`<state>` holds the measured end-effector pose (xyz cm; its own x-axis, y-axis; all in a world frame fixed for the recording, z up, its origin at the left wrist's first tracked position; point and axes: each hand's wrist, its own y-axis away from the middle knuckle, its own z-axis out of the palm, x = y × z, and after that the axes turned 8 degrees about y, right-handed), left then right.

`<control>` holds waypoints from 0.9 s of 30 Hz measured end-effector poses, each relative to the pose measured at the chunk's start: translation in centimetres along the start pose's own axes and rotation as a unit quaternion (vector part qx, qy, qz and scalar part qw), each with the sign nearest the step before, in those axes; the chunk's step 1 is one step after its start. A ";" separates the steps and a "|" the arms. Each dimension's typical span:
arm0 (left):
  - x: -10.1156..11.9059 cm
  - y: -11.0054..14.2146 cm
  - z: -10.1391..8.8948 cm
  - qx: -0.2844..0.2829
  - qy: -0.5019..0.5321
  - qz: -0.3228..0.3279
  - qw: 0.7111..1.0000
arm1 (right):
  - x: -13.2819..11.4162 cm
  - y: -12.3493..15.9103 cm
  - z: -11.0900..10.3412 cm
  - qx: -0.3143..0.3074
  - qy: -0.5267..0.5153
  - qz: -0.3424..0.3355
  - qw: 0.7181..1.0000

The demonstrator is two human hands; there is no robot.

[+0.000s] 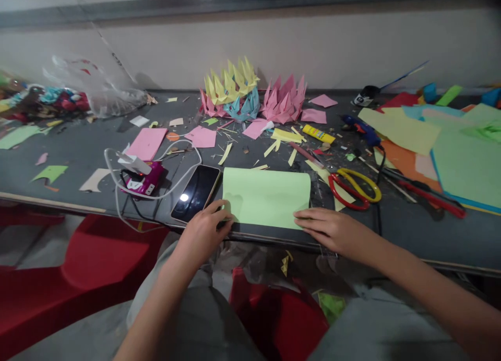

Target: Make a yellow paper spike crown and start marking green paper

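A light green sheet of paper (268,196) lies near the table's front edge, its far edge rounded like a fold. My left hand (207,225) is closed on the sheet's left side, close to the near corner. At the near right corner, my right hand (329,225) grips the paper, fingers together on top. A dark-screened phone (198,191) lies beside my left hand. To the right of the sheet are scissors (354,189) with red and yellow handles.
Folded paper pieces (230,82) in yellow, pink and blue stand at the back. A glue stick (318,134), a glue gun (362,129) and paper scraps are scattered around. A purple adapter (146,179) with a white cable sits left. Coloured sheets (469,163) are piled right.
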<state>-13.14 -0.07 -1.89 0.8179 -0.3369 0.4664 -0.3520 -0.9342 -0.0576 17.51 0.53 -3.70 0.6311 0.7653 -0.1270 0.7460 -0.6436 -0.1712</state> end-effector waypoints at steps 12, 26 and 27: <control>5.2 -5.8 3.6 -0.014 -0.172 0.068 0.983 | -0.1 -2.2 -0.9 -0.051 -0.036 0.052 0.997; 4.1 -7.6 5.7 -0.031 -0.101 0.055 0.993 | -1.0 -9.3 -0.1 -0.189 0.118 0.293 0.930; 4.2 -7.7 5.7 -0.035 -0.104 0.051 0.993 | -1.1 -9.7 0.0 -0.192 0.133 0.294 0.927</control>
<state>-4.44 5.03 -4.49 0.8500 -0.4532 0.2686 -0.4627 -0.8860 -0.0306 9.60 5.96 -1.87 0.9443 0.2842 0.1661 0.2459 -0.9444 0.2181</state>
